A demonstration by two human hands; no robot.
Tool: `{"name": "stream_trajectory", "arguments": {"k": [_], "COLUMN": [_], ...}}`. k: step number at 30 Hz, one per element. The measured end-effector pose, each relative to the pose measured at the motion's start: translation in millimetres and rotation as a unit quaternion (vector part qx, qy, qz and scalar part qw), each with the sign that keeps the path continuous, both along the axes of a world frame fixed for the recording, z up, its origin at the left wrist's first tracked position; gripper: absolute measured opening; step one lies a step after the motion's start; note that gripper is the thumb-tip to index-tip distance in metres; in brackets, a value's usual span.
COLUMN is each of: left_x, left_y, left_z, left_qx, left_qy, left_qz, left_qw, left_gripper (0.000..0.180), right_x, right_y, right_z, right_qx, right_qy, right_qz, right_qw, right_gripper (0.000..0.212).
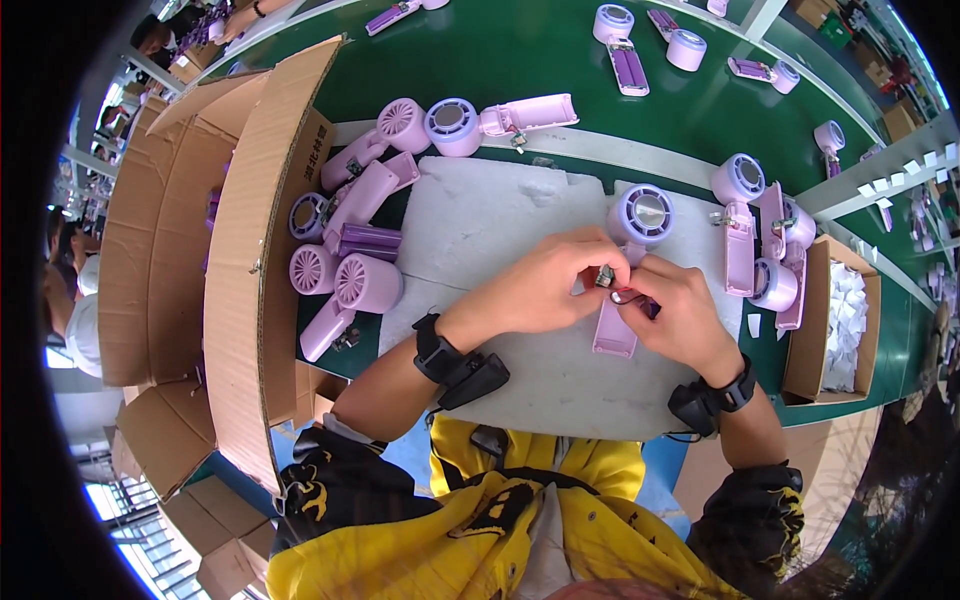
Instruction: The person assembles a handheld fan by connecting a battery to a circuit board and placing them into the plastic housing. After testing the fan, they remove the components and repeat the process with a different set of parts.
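A lilac handheld fan [643, 214] lies on the white foam sheet [500, 210], its round head pointing away from me and its open handle shell running toward me under my hands. Between thumb and fingers, my left hand [560, 275] pinches a small green circuit board [605, 277] above the handle. Beside it, my right hand [675, 305] is closed at some thin wires [622, 297] with a dark piece near its fingertips. Exactly what those fingers grip is partly hidden. Both wrists wear black straps with dark modules.
More lilac fans and handle shells [368, 283] crowd the left, beside a large open cardboard box [235, 250]. Further fans [740, 180] lie at the right, next to a small carton [875, 330] of white paper pieces. Several fans sit on the green belt [480, 60] beyond.
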State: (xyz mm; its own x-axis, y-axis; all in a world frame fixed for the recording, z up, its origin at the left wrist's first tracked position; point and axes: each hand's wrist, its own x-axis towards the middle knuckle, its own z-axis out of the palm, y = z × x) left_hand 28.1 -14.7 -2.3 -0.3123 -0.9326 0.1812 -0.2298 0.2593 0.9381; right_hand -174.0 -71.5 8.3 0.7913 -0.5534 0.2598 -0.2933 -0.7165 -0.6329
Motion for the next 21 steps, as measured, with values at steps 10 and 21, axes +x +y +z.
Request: {"name": "stream_trajectory", "arguments": {"k": [10,21], "left_x": [8,3], "left_y": [0,1], "left_z": [5,1], "left_qx": [0.016,0.005], "left_qy": [0.025,0.004], "left_qz": [-0.034,0.060], "left_qw": [0.999,0.998], "left_gripper": [0.022,0.012], "right_x": [1,8], "right_y": [1,5], "right_z": [-2,-1], "right_qx": [-0.027,-0.034], "right_qy": [0.001,-0.068], "right_qz": [0.009,-0.020], "right_qw": [1.000,0.997], "right_gripper": [0.013,0.012]}}
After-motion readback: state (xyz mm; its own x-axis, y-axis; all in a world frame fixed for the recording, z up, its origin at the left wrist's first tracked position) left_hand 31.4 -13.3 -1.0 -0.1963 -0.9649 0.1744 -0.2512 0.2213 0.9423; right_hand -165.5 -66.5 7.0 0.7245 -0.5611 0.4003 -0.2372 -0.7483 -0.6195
